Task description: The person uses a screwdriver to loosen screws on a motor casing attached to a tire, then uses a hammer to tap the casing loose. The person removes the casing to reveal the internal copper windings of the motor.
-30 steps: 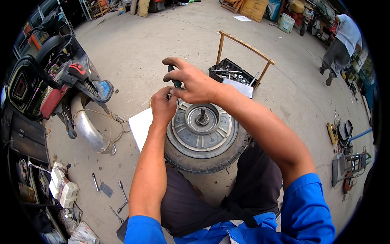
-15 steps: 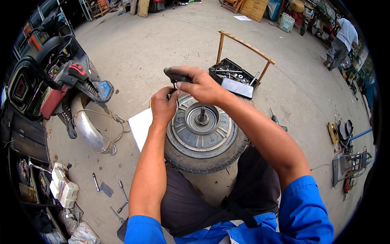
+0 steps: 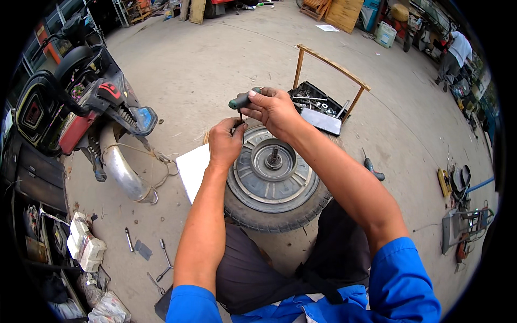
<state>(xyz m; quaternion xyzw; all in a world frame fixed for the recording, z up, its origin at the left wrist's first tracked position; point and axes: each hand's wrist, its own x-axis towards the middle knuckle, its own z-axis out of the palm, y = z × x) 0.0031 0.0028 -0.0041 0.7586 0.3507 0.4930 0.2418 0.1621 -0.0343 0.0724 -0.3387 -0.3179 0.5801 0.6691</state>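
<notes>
Plainly, the concrete floor [image 3: 226, 59] takes up most of what we see, with a black and red vehicle body [image 3: 89, 110] standing at its left and, far off to the right, a person in a light shirt [image 3: 459, 49]. Nearer us, a wheel [image 3: 269, 189] lies on its side in front of the knees, its hub face upward and its axle [image 3: 274, 156] pointing up from the middle. Just beyond it sits a black toolbox [image 3: 308, 83] under a wooden frame [image 3: 334, 65], and a white sheet [image 3: 193, 168] lies at the wheel's left. Over the far left part of the wheel we find both hands close together. The right hand [image 3: 274, 110] has its grip clamped on the green handle of a hand tool [image 3: 245, 101] — the handle runs roughly sideways above the rim. The left hand [image 3: 225, 141], lower and nearer, has thumb and fingers pinched together on that tool's thin shaft [image 3: 240, 115]; we cannot tell what the tip meets, since the fingers hide it. A three-way wrench [image 3: 169, 265] lies on the floor at lower left — beside it, a smaller metal socket bar [image 3: 130, 239].
</notes>
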